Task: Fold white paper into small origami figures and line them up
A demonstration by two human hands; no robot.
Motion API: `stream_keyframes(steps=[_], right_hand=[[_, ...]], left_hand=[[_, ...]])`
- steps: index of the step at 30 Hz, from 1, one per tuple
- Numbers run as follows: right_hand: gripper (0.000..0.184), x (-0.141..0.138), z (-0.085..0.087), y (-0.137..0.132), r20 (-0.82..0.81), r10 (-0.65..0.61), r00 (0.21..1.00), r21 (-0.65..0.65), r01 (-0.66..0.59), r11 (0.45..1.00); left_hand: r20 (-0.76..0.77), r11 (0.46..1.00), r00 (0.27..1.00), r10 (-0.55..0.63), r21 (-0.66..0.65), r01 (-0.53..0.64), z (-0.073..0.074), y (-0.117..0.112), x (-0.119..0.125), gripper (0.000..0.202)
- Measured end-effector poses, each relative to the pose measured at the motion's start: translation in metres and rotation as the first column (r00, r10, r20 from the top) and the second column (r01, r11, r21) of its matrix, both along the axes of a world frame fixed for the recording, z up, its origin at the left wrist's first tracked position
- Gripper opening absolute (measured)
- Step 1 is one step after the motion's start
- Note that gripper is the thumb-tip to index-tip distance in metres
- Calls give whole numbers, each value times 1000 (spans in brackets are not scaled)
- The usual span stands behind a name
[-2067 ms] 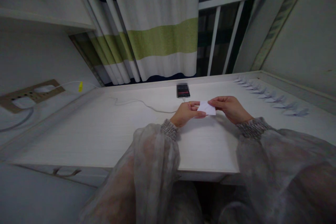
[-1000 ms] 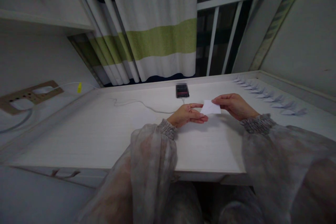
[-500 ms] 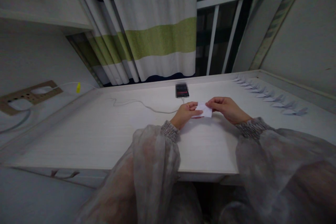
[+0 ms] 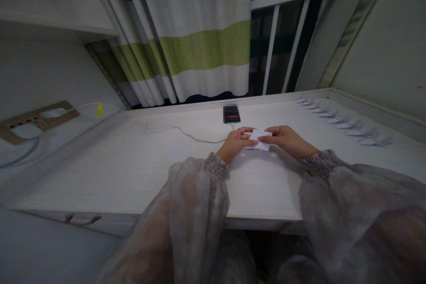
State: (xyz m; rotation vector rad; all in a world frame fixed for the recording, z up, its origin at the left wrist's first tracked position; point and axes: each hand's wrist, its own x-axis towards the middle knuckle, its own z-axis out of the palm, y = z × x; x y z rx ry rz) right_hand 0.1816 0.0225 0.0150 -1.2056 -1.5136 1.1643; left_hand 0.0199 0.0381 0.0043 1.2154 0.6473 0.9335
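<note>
A small folded sheet of white paper (image 4: 264,145) is held between both hands, a little above the white desk (image 4: 262,191). My left hand (image 4: 235,144) grips its left side, thumb on top and fingers behind; a ring shows on one finger. From the right, my right hand (image 4: 286,139) pinches the paper, its thumb lying across the upper face near the middle. The fingers under the paper are partly hidden. Several folded paper pieces (image 4: 357,132) with raised points stand in a slanting row at the right of the desk.
Behind the hands lies a phone (image 4: 231,115) with a white cable (image 4: 189,136) trailing left across the desk. A power strip (image 4: 40,120) with plugs is on the left wall. A striped curtain (image 4: 203,49) and white window bars (image 4: 271,49) are at the back.
My right thumb has moved left, from the paper's upper right edge to its middle. The paper's right side now looks bent rather than flat. My left hand keeps its grip.
</note>
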Motion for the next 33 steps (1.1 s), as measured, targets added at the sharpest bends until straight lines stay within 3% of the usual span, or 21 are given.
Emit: stream_keyframes(steps=[18, 24, 29, 33], right_hand=[[22, -1, 4, -3, -68, 12, 998, -27, -14, 1000], [28, 2, 4, -1, -91, -29, 995, 30, 32, 999], [27, 1, -1, -1, 21, 21, 1000, 29, -22, 999], [23, 1, -1, -1, -1, 14, 1000, 26, -14, 1000]], left_hand=[[-19, 999, 1000, -15, 50, 16, -2, 1, -1, 42], [-38, 995, 999, 32, 96, -28, -1, 3, 0, 41], [-65, 990, 998, -21, 135, 30, -1, 3, -2, 45], [-91, 989, 994, -53, 135, 66, -3, 4, -3, 50]])
